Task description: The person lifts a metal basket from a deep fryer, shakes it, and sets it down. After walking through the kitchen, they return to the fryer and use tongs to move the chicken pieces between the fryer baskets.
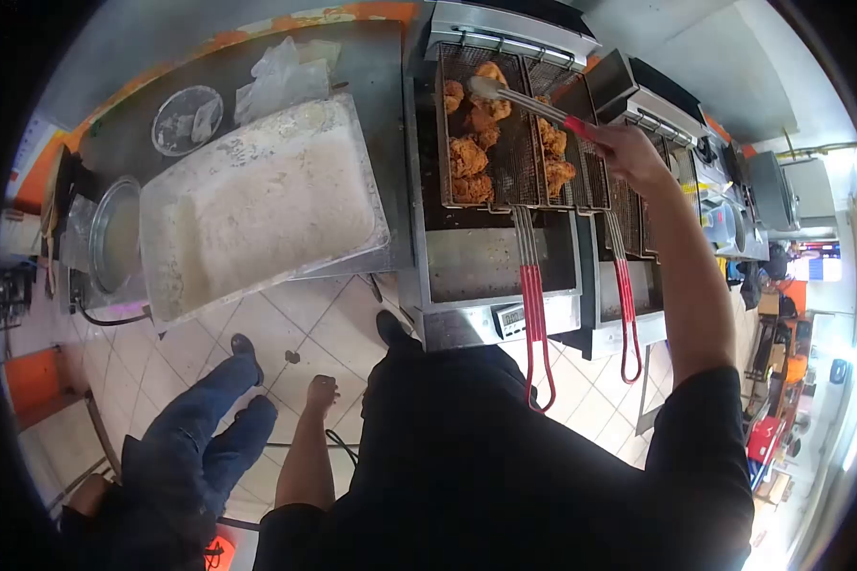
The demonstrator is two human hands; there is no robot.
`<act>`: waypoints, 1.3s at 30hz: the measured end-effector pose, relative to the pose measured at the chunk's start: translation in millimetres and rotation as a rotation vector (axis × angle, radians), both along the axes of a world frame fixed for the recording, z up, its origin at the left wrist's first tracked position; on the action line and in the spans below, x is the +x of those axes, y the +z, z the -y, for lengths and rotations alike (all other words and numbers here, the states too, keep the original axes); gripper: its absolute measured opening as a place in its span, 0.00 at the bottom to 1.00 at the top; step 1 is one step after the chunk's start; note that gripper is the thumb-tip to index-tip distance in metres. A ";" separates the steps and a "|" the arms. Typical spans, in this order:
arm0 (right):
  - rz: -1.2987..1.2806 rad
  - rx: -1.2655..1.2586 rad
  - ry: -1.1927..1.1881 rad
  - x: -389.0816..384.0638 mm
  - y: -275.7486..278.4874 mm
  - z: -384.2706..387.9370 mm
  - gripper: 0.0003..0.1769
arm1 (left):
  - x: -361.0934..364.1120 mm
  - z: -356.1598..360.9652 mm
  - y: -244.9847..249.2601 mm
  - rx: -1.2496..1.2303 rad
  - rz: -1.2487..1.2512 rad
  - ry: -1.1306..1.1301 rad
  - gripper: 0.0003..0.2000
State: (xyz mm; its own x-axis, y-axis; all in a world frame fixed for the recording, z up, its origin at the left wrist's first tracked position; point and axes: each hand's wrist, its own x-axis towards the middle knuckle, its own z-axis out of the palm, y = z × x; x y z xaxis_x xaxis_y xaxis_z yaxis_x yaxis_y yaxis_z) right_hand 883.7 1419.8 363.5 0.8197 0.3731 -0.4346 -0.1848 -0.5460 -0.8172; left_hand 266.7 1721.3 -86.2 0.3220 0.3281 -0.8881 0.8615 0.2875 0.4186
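My right hand (628, 157) is closed around the red-gripped end of metal tongs (535, 105). The tongs' tips rest against a piece of fried chicken (493, 103) near the top of the left fry basket (505, 176). Several more browned pieces (468, 160) lie in that basket. Beside it, a second fry basket (590, 181) holds other fried pieces (556, 143). Both baskets sit raised over the fryer (486, 262), their red-coated handles (535, 305) pointing toward me. My left hand (322, 392) hangs low at my side, fingers curled in with nothing showing in them.
Left of the fryer, a large tub of white flour (267, 195) sits on a metal counter, with a round metal bowl (116, 236), a clear lid (188, 120) and plastic bags (281, 81). A person in jeans (195, 409) stands at lower left. A tiled floor (295, 314) lies below.
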 end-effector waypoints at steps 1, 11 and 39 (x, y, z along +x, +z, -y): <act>-0.064 0.085 -0.001 -7.7 6.0 11.1 0.17 | -5.7 0.8 -4.4 -0.026 0.016 -0.033 0.11; -0.199 0.387 -0.135 -69.4 40.6 61.4 0.17 | -108.4 -2.7 -138.1 0.216 0.237 -1.574 0.17; 1.319 -1.062 0.515 -42.8 13.6 -70.3 0.19 | -56.8 -20.8 -71.3 -0.259 -0.113 0.074 0.07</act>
